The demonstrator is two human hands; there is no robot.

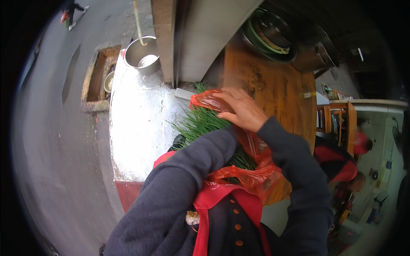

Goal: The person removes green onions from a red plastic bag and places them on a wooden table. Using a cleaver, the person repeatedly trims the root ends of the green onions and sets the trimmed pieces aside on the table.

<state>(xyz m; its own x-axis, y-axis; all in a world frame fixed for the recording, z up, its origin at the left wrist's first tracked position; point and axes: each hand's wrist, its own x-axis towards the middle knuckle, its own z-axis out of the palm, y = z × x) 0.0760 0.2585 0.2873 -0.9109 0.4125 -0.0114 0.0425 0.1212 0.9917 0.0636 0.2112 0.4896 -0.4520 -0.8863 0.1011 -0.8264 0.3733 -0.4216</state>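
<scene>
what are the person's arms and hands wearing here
Both arms are in long dark grey-blue knit sleeves down to the wrists. The right hand is bare, with no glove, ring or watch visible. The left hand is hidden behind its own sleeve.

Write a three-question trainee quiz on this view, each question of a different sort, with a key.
1. True or false: the right hand rests on the crinkled orange-red plastic bag.
2. What long thin green things stick out of that bag? A) green chives B) carrots C) bananas
3. Fill in: the round steel pot stands on the pale ___ slab.

Key: 1 true; 2 A; 3 concrete. The left hand is hidden behind its dark sleeve.
</scene>
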